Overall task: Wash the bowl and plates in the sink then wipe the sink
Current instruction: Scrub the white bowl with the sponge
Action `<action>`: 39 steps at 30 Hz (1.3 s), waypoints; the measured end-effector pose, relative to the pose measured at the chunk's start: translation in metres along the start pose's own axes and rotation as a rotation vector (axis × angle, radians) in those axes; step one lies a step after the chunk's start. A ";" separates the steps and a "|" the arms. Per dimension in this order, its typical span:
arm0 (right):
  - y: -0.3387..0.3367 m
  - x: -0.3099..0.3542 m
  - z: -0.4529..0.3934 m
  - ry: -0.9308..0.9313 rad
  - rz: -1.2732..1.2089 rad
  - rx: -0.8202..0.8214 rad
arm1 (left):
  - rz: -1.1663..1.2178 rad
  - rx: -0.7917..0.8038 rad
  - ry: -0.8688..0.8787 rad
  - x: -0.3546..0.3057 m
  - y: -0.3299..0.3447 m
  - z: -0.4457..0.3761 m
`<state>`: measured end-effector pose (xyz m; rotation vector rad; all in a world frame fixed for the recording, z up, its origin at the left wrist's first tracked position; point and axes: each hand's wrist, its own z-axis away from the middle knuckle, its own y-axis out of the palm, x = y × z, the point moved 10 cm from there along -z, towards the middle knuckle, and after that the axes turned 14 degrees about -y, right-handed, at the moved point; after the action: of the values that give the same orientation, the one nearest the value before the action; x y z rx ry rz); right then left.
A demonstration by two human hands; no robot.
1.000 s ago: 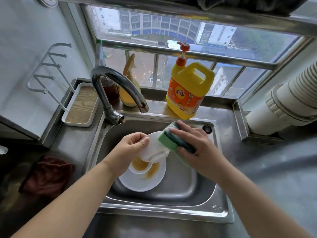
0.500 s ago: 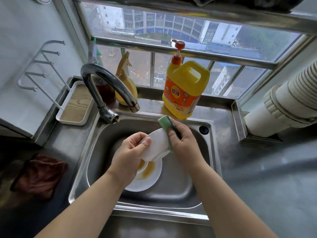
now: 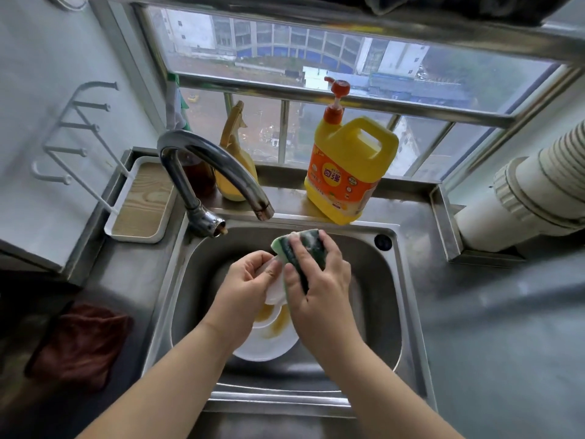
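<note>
My left hand (image 3: pixel 250 286) grips a small white plate (image 3: pixel 274 291) over the steel sink (image 3: pixel 373 312), mostly hidden between my hands. My right hand (image 3: pixel 319 286) holds a green sponge (image 3: pixel 300 245) wrapped over the plate's far edge and pressed against it. Below, on the sink floor, a large white plate (image 3: pixel 269 348) carries a small white bowl (image 3: pixel 269 315); both are smeared with brown-yellow sauce.
The curved tap (image 3: pixel 215 172) reaches over the sink's back left. A yellow dish soap jug (image 3: pixel 348 172) and a yellow spray bottle (image 3: pixel 235 160) stand on the sill. A white wooden-bottomed tray (image 3: pixel 142 201) sits left, a dark red cloth (image 3: pixel 82 343) on the left counter, a white duct (image 3: pixel 531 191) right.
My right hand has slid the sponge leftward over the small plate, now covering most of it. Both hands stay over the sink's middle.
</note>
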<state>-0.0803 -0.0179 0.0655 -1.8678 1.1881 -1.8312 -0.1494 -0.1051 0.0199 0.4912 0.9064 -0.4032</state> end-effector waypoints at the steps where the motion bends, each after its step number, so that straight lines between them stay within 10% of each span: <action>1: 0.002 -0.002 0.000 0.008 -0.016 -0.012 | 0.006 -0.001 -0.002 0.001 -0.001 0.001; 12: 0.021 -0.065 -0.024 0.434 -0.572 -0.053 | 0.128 0.042 -0.021 0.004 -0.020 0.005; 24: 0.002 0.003 -0.002 0.085 -0.078 -0.110 | 0.157 0.031 -0.032 0.009 -0.023 0.011; 39: 0.056 -0.056 0.031 0.720 -1.370 -0.222 | 0.639 0.250 -0.218 0.035 -0.019 0.008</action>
<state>-0.0640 -0.0243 -0.0178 -2.4852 -0.0002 -3.3500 -0.1348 -0.1299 -0.0096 0.9120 0.4509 0.0189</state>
